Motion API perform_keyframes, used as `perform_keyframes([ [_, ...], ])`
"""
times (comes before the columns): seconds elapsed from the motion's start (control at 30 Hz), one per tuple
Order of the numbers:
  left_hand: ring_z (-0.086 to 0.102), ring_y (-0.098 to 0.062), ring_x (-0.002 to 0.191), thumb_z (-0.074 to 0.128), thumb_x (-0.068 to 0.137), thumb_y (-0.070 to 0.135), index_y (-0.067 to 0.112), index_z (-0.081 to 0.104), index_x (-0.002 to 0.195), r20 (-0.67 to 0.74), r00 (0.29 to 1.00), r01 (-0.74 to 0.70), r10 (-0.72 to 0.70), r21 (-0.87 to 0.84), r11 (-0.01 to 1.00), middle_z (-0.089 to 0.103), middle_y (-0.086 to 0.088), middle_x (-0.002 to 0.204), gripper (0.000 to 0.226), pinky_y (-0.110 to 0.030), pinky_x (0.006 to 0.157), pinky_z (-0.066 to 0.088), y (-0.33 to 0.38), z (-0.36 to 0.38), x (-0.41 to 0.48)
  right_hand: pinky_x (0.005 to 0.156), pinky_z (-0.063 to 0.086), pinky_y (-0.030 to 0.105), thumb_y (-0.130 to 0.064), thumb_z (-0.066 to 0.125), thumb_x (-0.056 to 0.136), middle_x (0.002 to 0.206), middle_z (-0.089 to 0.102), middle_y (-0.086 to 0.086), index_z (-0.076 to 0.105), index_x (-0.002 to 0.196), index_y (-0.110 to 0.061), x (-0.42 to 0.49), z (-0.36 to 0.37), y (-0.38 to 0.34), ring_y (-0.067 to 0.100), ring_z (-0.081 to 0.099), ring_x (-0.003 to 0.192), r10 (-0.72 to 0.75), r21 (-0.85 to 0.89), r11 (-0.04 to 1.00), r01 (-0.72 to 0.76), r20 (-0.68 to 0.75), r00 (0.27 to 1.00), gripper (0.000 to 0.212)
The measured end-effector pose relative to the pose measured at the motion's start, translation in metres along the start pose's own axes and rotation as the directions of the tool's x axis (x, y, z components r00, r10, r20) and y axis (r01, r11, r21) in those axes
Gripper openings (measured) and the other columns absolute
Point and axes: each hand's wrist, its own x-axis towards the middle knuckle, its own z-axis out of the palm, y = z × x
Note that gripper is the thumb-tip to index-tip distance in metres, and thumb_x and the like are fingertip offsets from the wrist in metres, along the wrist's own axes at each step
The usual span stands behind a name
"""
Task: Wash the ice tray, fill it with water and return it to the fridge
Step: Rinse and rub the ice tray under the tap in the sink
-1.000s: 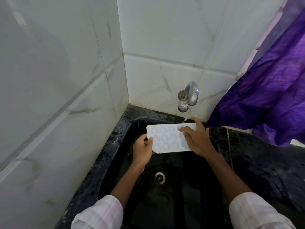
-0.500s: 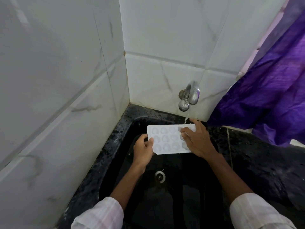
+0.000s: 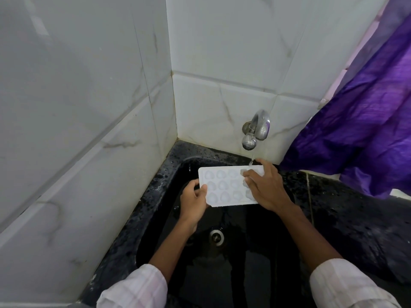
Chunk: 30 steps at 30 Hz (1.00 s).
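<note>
Ice tray [image 3: 224,187] over sink [image 3: 155,187], tap [image 3: 255,130] stream hitting its 1 o'clock corner. Left hand [image 3: 194,201] grip pinches 9 o'clock end; right hand [image 3: 265,187] holds 3 o'clock end, fingers just curled back across cavities. Likely scrubbing, wash unfinished.

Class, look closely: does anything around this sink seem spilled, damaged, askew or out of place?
Nothing stands out: the left hand and right hand hold the ice tray under the thin stream from the tap, over the black sink.
</note>
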Motion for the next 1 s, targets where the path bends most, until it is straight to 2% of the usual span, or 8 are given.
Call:
perform_keyframes([
  [0.13,0.074,-0.019,0.091,0.051,0.103,0.02,0.015,0.06,0.118,-0.01,1.0,-0.001,0.001,0.008,1.0,0.075,-0.006,0.102,0.018,-0.04,0.075,0.063,0.0,0.0,0.0,0.098,0.04,0.062,-0.039,0.043,0.097,0.147,0.034,0.011,0.056,0.117,-0.04,0.0,-0.001,0.003,0.036,0.034,0.132,-0.044,0.018,0.999,0.044,-0.007,0.999,0.024],
  [0.3,0.073,-0.02,0.091,0.051,0.103,0.019,0.015,0.059,0.12,-0.016,1.0,0.0,0.0,-0.011,1.0,0.073,-0.008,0.103,0.02,-0.032,0.067,0.06,0.002,0.002,-0.002,0.102,0.037,0.062,-0.049,0.027,0.096,0.149,0.031,0.009,0.057,0.12,-0.04,-0.001,-0.006,0.001,0.034,0.032,0.135,-0.02,0.014,1.0,0.02,0.015,1.0,0.04],
  [0.47,0.073,-0.021,0.095,0.051,0.103,0.018,0.013,0.059,0.122,-0.011,1.0,0.021,-0.021,-0.037,0.999,0.073,-0.009,0.107,0.021,-0.042,0.077,0.063,0.001,0.004,-0.003,0.1,0.037,0.064,-0.045,0.034,0.093,0.148,0.033,0.009,0.063,0.111,-0.03,-0.003,-0.011,-0.001,0.032,0.033,0.133,-0.014,0.03,0.999,0.014,-0.008,1.0,0.037],
  [0.57,0.073,-0.021,0.095,0.051,0.103,0.02,0.015,0.059,0.122,-0.014,1.0,0.024,-0.025,-0.025,0.999,0.073,-0.009,0.107,0.021,-0.044,0.08,0.063,-0.001,0.004,-0.005,0.105,0.029,0.067,-0.041,0.041,0.097,0.152,0.027,0.006,0.06,0.117,-0.037,-0.003,-0.012,0.002,0.032,0.026,0.138,-0.03,0.058,0.998,0.028,0.042,0.999,0.028],
  [0.67,0.073,-0.021,0.094,0.051,0.102,0.019,0.015,0.058,0.121,-0.017,1.0,0.026,-0.026,-0.034,0.999,0.073,-0.008,0.106,0.02,-0.045,0.08,0.063,-0.001,0.004,-0.004,0.113,0.013,0.066,-0.044,0.041,0.1,0.158,0.013,0.004,0.052,0.13,-0.043,-0.004,-0.01,0.003,0.031,0.009,0.146,0.007,0.047,0.999,-0.013,0.134,0.991,0.032],
  [0.73,0.073,-0.021,0.094,0.052,0.102,0.019,0.016,0.059,0.12,-0.022,1.0,0.021,-0.022,-0.021,1.0,0.073,-0.007,0.105,0.02,-0.048,0.081,0.062,0.0,0.004,-0.004,0.114,0.009,0.067,-0.044,0.04,0.1,0.159,0.009,0.004,0.05,0.132,-0.044,-0.005,-0.007,0.003,0.031,0.003,0.148,0.022,0.054,0.998,-0.03,0.142,0.99,0.033],
  [0.9,0.073,-0.021,0.094,0.052,0.102,0.02,0.02,0.059,0.116,-0.038,0.999,0.028,-0.029,-0.023,0.999,0.073,-0.007,0.106,0.016,-0.049,0.082,0.062,-0.001,0.006,-0.004,0.113,0.012,0.067,-0.044,0.045,0.099,0.156,0.015,0.003,0.055,0.125,-0.036,-0.005,-0.01,0.001,0.027,0.011,0.145,0.015,0.085,0.996,-0.023,0.101,0.995,0.03],
  [1.0,0.072,-0.021,0.095,0.051,0.103,0.018,0.022,0.061,0.108,-0.055,0.998,0.037,-0.039,-0.047,0.998,0.072,-0.008,0.107,0.012,-0.048,0.082,0.062,0.0,0.009,-0.001,0.114,0.015,0.062,-0.051,0.045,0.096,0.154,0.018,0.001,0.052,0.128,-0.033,-0.004,-0.013,0.002,0.024,0.019,0.142,0.003,0.112,0.994,-0.009,0.056,0.998,0.038],
])
